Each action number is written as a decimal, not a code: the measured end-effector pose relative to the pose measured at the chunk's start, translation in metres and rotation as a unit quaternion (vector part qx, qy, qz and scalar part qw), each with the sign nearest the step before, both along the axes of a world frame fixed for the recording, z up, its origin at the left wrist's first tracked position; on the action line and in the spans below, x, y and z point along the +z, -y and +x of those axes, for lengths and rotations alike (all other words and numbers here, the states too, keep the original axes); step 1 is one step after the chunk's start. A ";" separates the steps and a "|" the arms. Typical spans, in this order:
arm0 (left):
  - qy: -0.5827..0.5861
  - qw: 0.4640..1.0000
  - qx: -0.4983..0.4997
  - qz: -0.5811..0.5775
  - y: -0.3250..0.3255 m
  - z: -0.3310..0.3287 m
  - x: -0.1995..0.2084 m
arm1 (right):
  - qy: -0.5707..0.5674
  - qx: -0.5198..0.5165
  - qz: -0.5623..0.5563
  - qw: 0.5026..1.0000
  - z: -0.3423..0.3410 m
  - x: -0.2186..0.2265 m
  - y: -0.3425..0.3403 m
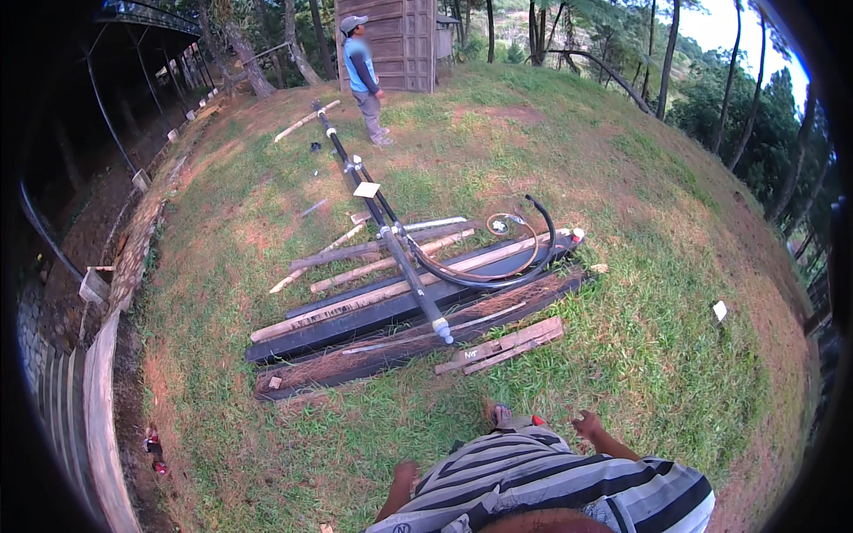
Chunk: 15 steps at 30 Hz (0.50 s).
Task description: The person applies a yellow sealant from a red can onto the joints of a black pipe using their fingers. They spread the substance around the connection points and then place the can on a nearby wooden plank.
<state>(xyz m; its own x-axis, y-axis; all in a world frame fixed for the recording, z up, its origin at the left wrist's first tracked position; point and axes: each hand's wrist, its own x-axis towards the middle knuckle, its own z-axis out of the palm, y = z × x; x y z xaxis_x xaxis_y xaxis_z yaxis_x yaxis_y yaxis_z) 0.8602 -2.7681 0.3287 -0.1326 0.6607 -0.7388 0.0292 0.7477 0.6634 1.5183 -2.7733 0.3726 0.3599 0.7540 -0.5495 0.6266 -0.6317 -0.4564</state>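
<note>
A: "How is the black pipe (413,280) sitting?"
B: "It's lying across the timbers (338,311), which are probably keeping it off the grass (640,355). Right hand (586,425) is hanging released, grip seemingly empty; left hand (404,471), can't tell."
A: "Room?"
B: "Grass is stretching rightward; pale edging (102,400) is bounding the left."

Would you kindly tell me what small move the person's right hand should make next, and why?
I would probably step forward and lower the right hand toward the pale end fitting of the long black pipe. That hand appears empty and touches nothing on the ground, and the fitting is at the pipe's near end, pointing toward the person.
</note>
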 end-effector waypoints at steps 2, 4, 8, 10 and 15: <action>0.062 0.990 0.125 -0.021 -0.041 0.017 0.061 | -0.035 -0.036 -0.033 0.998 -0.009 0.020 -0.003; 0.072 0.987 0.132 0.048 -0.093 0.029 0.148 | -0.034 -0.047 -0.041 0.997 -0.022 0.043 -0.001; 0.071 0.922 0.094 0.368 -0.194 0.068 0.410 | 0.019 -0.007 -0.006 1.000 -0.029 0.062 -0.003; 0.105 0.835 0.079 0.534 -0.220 0.103 0.545 | 0.073 0.004 0.020 0.997 -0.004 0.017 0.032; 0.039 0.338 -0.181 0.923 -0.165 0.095 0.765 | 0.020 0.011 0.019 1.000 -0.027 0.057 0.003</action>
<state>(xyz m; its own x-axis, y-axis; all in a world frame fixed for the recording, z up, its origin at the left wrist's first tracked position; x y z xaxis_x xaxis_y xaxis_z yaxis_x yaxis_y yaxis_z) 0.9556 -2.6028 1.0934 0.1754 -0.0310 0.9840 -0.1734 -0.9849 -0.0001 1.4909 -2.7758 0.4300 0.3648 0.7814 -0.5063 0.6582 -0.6011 -0.4533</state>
